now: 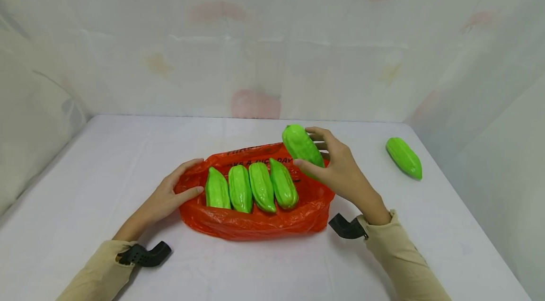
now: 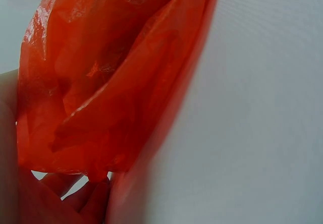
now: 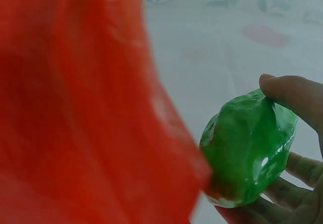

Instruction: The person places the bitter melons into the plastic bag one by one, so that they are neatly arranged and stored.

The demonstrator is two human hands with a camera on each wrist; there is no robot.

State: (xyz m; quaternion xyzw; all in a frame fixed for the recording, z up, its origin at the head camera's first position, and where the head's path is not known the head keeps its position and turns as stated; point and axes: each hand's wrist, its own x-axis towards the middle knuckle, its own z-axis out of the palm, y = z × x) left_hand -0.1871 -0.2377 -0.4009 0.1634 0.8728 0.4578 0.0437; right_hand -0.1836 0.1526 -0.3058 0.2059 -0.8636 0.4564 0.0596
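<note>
A red plastic bag [image 1: 255, 227] lies opened wide on the table, black print on its inner back side. Several glossy green ridged gourds [image 1: 260, 186] lie side by side in it. My left hand [image 1: 168, 197] holds the bag's left end, thumb over the rim; the left wrist view shows its fingers against the red plastic [image 2: 111, 82]. Over the bag's right part, my right hand [image 1: 340, 166] grips another green gourd [image 1: 301, 145] between thumb and fingers, tilted and raised above the rim. In the right wrist view this gourd [image 3: 250, 148] shows end-on, partly behind the bag [image 3: 91, 103].
One more green gourd [image 1: 404, 158] lies at the table's right side, apart from the bag. The white-covered table [image 1: 272, 272] meets a pale patterned curtain [image 1: 255, 69] at the back and sides. A black wrist mount [image 1: 347, 226] sits on each forearm.
</note>
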